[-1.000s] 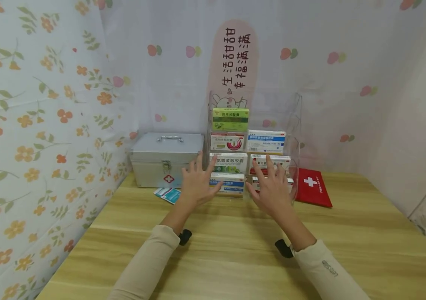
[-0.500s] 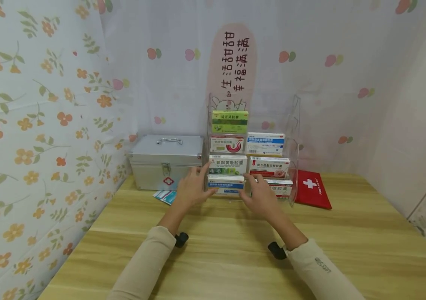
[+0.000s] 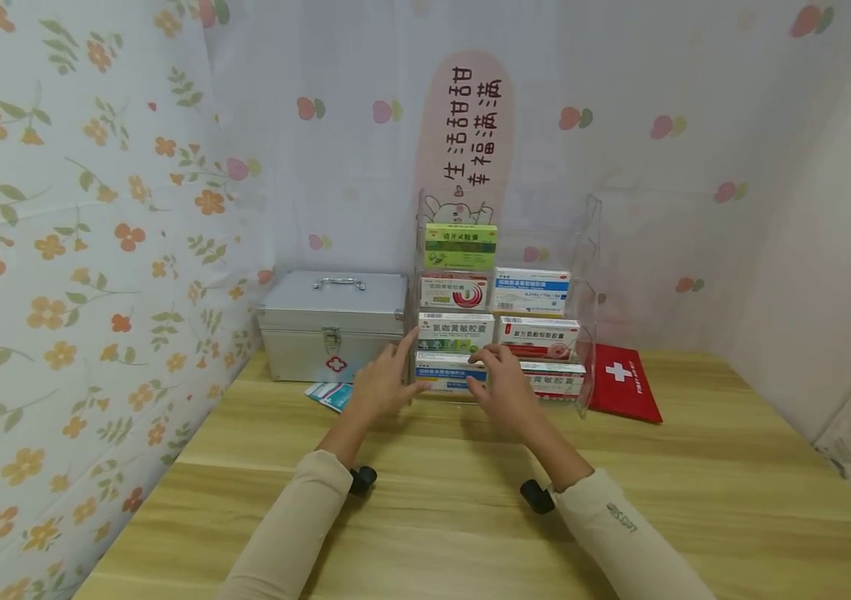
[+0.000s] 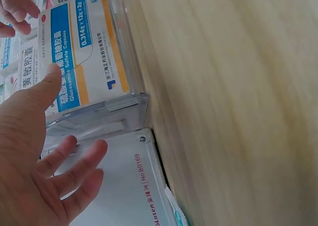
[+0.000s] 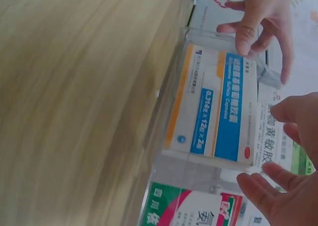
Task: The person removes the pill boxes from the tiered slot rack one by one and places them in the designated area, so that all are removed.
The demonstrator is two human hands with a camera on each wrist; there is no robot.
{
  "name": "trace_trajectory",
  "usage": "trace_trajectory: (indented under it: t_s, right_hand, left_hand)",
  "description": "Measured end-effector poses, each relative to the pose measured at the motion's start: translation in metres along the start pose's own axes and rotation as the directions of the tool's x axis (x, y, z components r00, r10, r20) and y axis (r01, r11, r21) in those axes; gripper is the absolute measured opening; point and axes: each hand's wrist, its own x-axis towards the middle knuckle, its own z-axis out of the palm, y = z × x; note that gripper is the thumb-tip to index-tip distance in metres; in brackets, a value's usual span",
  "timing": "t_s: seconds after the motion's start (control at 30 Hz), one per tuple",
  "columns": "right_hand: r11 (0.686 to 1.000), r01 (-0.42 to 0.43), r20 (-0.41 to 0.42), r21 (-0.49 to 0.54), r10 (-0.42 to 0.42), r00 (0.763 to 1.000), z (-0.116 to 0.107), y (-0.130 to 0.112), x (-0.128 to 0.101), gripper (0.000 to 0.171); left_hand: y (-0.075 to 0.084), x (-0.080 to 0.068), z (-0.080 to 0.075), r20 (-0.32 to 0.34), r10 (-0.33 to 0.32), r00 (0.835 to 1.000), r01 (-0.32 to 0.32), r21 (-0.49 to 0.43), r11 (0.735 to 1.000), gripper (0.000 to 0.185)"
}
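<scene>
White box [image 3: 449,372] with blue and orange bands sits in clear rack's [image 3: 588,250] bottom-left slot; left hand [image 3: 380,385] fingers spread, right hand [image 3: 498,387] fingers pinch box top.

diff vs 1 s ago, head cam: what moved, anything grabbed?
Both hands went lower and closer together. The left hand now rests open at the left end of the clear rack, thumb against the bottom-left blue and white box. The right hand shifted left, its fingertips now at that box's top right; no full grip visible. The other boxes, metal case and red pouch stayed put.
</scene>
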Motion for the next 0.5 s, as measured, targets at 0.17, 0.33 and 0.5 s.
trace_trajectory:
  t_s: [0.17, 0.33, 0.5]
  right_hand:
    - [0.998, -0.02, 0.042, -0.061, 0.023, 0.999, 0.0065, -0.0047, 0.003, 0.033]
    - [0.993, -0.062, 0.06, -0.105, 0.069, 0.996, 0.0069, -0.0036, 0.0041, 0.042]
    - [0.999, -0.038, 0.094, -0.023, 0.04, 0.995, 0.0092, 0.0005, 0.0055, 0.044]
  left_hand:
    - [-0.0015, 0.0038, -0.0048, 0.015, 0.014, 1.0, -0.015, 0.046, 0.999, 0.103]
    - [0.0012, 0.0052, -0.0083, 0.076, 0.036, 0.996, -0.041, 0.063, 0.997, 0.102]
    - [0.0017, 0.0049, -0.0084, 0.063, 0.015, 0.998, -0.019, 0.058, 0.998, 0.101]
